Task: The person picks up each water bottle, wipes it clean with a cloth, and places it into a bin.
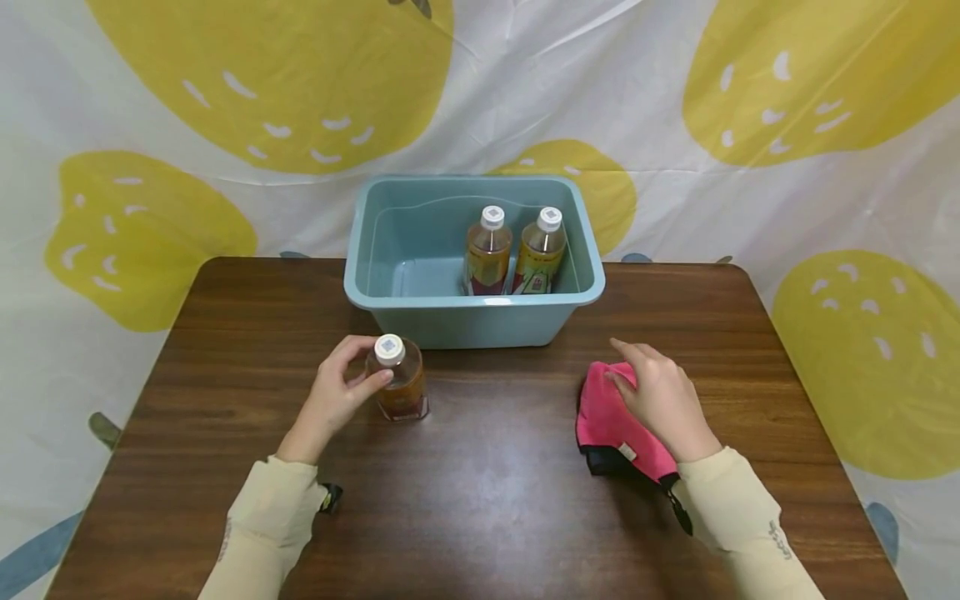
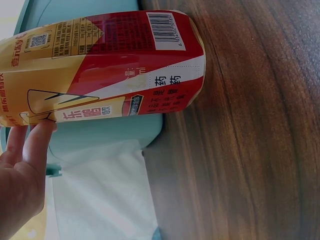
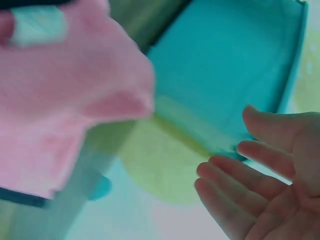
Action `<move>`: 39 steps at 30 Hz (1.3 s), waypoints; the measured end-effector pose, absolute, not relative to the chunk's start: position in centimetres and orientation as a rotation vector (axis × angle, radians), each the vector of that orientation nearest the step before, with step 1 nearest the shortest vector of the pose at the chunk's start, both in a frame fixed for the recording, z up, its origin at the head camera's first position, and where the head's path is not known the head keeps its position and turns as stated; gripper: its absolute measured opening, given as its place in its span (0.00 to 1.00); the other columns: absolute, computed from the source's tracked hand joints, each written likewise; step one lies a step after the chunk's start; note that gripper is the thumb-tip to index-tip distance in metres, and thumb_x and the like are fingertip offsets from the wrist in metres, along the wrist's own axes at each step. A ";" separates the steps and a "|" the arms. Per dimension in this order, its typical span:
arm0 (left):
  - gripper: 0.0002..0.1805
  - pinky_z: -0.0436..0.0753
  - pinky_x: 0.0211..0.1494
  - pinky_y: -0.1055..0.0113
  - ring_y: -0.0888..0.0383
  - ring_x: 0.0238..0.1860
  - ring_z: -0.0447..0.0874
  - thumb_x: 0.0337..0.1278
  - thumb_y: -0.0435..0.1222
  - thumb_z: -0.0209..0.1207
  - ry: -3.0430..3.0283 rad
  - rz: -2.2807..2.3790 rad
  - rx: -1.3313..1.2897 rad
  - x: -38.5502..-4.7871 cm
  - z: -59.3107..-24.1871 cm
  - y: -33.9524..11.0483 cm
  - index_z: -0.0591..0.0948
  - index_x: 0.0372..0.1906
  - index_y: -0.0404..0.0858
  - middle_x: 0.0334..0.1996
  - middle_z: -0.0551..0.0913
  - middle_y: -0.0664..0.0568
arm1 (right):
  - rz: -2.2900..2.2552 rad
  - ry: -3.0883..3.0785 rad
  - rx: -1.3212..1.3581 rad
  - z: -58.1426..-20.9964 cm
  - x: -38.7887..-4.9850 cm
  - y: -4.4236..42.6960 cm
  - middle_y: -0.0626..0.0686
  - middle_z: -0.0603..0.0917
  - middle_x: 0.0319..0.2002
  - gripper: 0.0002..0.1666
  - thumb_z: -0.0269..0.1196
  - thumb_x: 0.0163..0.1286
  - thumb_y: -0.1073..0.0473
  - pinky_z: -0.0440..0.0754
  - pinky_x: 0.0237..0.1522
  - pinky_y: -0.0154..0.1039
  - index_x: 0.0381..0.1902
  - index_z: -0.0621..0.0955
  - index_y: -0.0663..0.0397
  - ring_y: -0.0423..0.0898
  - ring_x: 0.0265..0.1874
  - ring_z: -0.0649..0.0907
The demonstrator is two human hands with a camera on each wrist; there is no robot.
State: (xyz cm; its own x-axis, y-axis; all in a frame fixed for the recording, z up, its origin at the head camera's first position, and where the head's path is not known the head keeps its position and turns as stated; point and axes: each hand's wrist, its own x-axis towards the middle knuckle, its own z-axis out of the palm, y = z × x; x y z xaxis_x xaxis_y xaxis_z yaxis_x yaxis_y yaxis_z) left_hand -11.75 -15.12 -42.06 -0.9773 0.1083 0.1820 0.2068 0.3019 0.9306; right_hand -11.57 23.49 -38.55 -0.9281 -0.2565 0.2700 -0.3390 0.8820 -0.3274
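Note:
My left hand holds a drink bottle by its upper part, thumb on the near side and fingers on the far side. White-capped and upright, the bottle is at the table surface in front of the bin; its red and yellow label fills the left wrist view. My right hand is over a pink cloth with black edging, fingers apart and nothing between them. In the right wrist view the fingers look relaxed beside the blurred cloth.
A blue-green plastic bin stands at the table's back edge. Two more white-capped bottles, one with a red and yellow label and one with a green and yellow label, stand in its right half. A lemon-print curtain hangs behind the brown table.

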 end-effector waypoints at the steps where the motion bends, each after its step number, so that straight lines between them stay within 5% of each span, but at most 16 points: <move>1: 0.19 0.74 0.50 0.48 0.61 0.47 0.70 0.47 0.27 0.63 -2.465 -1.782 -0.300 -11.8 -42.1 -15.1 0.75 0.48 0.30 0.45 0.74 0.42 | 0.546 -2.796 0.469 -38.1 -11.9 23.4 0.65 0.80 0.43 0.27 0.68 0.50 0.67 0.80 0.28 0.51 0.51 0.76 0.65 0.59 0.32 0.82; 12: 0.19 0.74 0.50 0.48 0.57 0.48 0.70 0.47 0.27 0.63 -2.464 -1.780 -0.318 -11.9 -42.2 -15.2 0.75 0.48 0.30 0.45 0.74 0.41 | 0.458 -2.568 0.559 -35.8 -15.2 22.2 0.56 0.82 0.38 0.20 0.67 0.52 0.65 0.75 0.16 0.47 0.46 0.80 0.57 0.52 0.32 0.82; 21: 0.20 0.74 0.50 0.48 0.55 0.49 0.70 0.46 0.27 0.63 -2.491 -1.763 -0.315 -12.0 -42.3 -15.3 0.75 0.48 0.31 0.46 0.74 0.41 | 0.395 -2.522 0.636 -35.2 -17.6 21.1 0.53 0.82 0.36 0.14 0.68 0.51 0.65 0.77 0.21 0.48 0.38 0.83 0.56 0.50 0.35 0.81; 39: 0.21 0.76 0.48 0.50 0.51 0.51 0.70 0.47 0.29 0.63 -2.574 -1.602 -0.423 -12.0 -42.0 -15.5 0.74 0.50 0.30 0.46 0.73 0.41 | 0.367 -2.508 0.594 -35.7 -18.7 20.5 0.50 0.79 0.22 0.08 0.71 0.47 0.61 0.73 0.17 0.47 0.28 0.85 0.53 0.50 0.19 0.79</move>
State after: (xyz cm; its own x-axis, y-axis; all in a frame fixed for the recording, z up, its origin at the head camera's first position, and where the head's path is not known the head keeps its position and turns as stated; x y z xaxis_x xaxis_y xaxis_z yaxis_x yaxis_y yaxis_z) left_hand -11.98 -15.54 -41.99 -0.9586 0.1902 0.2119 0.2741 0.4148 0.8676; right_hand -18.75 20.54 -35.69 -0.7619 -0.3362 0.5536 -0.4809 0.8662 -0.1357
